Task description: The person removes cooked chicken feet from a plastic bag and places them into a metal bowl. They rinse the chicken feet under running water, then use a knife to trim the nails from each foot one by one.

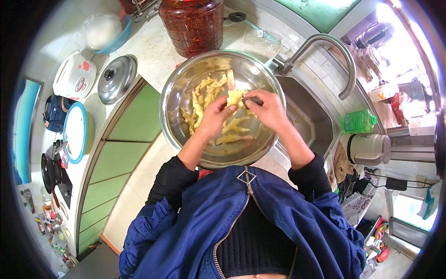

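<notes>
A large stainless steel basin (223,158) stands before me. Several pale yellow ginger roots (209,87) lie inside it, some with pinkish stems. Above these, my left hand (216,113) grips a piece of ginger (234,96) whose pink stem points away from me. My right hand (266,108) meets the same piece from the right side. Between its thumb and fingers is a small dark tool (257,100), mostly covered, so its kind is unclear.
To the right of the basin is a steel sink (310,111) with a curved faucet (348,62) over it. A big jar of dark red contents (191,28) stands behind. A pot lid (118,79) and a blue-rimmed tub (75,132) sit on the left counter. A green jug (359,121) is at right.
</notes>
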A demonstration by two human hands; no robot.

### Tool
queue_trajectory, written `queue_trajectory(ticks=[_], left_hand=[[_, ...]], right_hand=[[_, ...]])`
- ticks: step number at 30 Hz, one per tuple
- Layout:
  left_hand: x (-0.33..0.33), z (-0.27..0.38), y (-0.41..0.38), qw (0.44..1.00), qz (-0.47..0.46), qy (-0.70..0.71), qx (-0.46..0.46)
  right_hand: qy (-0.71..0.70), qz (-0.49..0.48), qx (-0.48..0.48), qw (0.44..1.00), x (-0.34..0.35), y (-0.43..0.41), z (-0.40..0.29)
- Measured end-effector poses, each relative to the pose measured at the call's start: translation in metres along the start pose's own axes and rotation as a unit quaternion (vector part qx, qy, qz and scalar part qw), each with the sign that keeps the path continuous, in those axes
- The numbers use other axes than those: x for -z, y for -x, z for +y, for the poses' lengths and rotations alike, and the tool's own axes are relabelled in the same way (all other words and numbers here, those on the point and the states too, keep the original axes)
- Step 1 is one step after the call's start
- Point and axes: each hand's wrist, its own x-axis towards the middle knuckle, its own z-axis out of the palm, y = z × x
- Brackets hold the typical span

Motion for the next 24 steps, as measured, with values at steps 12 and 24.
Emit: queue_trajectory(ticks=[12, 24], left_hand=[[-0.013, -0.007, -0.006, 0.992, 0.122, -0.025, -0.034], [-0.022, -0.003, -0.001, 0.967, 0.116, 0.139, 0.177]], right_hand=[[0.095, -0.006, 0.127, 0.987, -0.007, 0.01, -0.006], [0.129, 0.017, 0.222, 0.966, -0.014, 0.012, -0.002]])
